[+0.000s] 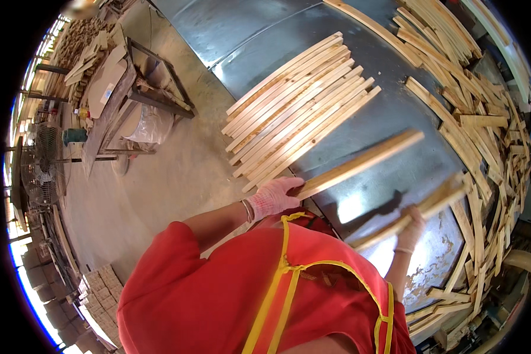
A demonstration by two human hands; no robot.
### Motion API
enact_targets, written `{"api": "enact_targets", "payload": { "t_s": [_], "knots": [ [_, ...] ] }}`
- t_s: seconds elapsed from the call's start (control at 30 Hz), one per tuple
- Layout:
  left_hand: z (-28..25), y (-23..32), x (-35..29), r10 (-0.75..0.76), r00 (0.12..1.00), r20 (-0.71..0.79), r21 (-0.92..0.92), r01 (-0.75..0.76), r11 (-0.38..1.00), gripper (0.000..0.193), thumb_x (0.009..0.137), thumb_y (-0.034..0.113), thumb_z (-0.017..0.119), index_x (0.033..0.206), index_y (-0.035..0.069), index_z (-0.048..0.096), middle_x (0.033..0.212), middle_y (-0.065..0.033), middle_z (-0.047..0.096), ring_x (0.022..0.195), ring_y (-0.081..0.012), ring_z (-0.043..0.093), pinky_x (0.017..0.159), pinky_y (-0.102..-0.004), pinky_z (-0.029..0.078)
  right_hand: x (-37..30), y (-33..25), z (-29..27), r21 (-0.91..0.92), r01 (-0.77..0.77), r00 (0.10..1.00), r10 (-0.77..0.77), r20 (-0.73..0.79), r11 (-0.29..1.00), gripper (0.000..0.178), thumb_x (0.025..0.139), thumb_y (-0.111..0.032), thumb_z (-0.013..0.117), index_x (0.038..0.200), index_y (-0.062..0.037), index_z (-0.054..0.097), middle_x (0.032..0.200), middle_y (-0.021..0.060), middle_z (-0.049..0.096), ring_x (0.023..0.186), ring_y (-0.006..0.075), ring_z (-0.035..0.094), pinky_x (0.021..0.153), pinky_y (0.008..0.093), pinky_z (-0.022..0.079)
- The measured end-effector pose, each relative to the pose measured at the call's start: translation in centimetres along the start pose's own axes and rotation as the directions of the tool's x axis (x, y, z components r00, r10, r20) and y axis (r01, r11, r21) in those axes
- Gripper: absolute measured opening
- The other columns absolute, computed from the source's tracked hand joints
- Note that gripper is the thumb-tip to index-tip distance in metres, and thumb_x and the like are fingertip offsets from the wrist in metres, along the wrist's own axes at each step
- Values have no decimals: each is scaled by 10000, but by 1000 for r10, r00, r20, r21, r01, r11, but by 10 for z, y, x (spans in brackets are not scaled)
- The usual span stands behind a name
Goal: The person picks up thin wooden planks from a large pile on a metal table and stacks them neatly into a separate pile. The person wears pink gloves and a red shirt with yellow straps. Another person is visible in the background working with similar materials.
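Observation:
My left hand [277,196], in a pale pinkish work glove, grips the near end of a wooden strip [363,164] that slants away to the right over the metal table [360,203]. Farther right, my right hand [411,229] is closed around a second wooden strip [439,200]; both hand and strip are smeared by motion. Beyond my left hand, several wooden strips [301,109] lie side by side in a slanting row. Their near ends reach the table's left edge.
A large, jumbled heap of wooden strips [478,135] covers the table's right side. On the left stand a metal-framed cart [159,97] with boards and a plastic bag, and a floor fan [44,168]. Stacked wood blocks [103,295] sit at the lower left.

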State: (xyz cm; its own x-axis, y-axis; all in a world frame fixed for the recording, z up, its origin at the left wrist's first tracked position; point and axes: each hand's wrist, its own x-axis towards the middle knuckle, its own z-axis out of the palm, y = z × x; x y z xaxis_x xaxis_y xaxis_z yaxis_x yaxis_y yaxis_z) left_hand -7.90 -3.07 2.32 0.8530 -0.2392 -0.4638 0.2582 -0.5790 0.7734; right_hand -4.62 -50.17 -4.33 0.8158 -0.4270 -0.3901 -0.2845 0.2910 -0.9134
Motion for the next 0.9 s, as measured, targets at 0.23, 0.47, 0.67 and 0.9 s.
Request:
{"api": "enact_targets", "payload": {
  "t_s": [0.23,0.47,0.67,0.9],
  "knots": [
    [-34,31,8,-163,981,102,609,68,790,768,935,449,728,1565,96,466,1430,-171,603,1326,-333,588,1162,-449,414,-12,71,256,189,-339,913,274,302,922,398,944,-103,714,1310,7,605,1107,156,732,950,277,726,843,421,629],
    [5,20,51,241,960,-141,788,-39,615,898,839,463,776,1566,71,423,1592,-137,422,1515,-350,347,1238,-570,276,13,-27,233,-393,-259,726,446,524,882,635,934,-223,797,1480,-8,552,1307,94,693,1115,243,669,1009,323,538],
    [22,14,67,287,945,-157,880,2,475,873,797,348,803,1550,110,431,1590,-118,396,1493,-371,349,1200,-602,302,137,-99,-42,-959,280,937,-228,266,33,829,851,-303,838,1553,-17,501,1512,232,592,1393,362,578,1163,404,467],
    [17,25,64,239,955,-175,849,23,528,815,843,386,793,1542,123,469,1585,-124,449,1498,-366,375,1202,-602,323,181,-127,-162,-879,-86,996,-30,-82,-469,899,803,-332,779,1617,-206,418,1613,131,483,1499,352,429,1222,501,381]
  ]
}}
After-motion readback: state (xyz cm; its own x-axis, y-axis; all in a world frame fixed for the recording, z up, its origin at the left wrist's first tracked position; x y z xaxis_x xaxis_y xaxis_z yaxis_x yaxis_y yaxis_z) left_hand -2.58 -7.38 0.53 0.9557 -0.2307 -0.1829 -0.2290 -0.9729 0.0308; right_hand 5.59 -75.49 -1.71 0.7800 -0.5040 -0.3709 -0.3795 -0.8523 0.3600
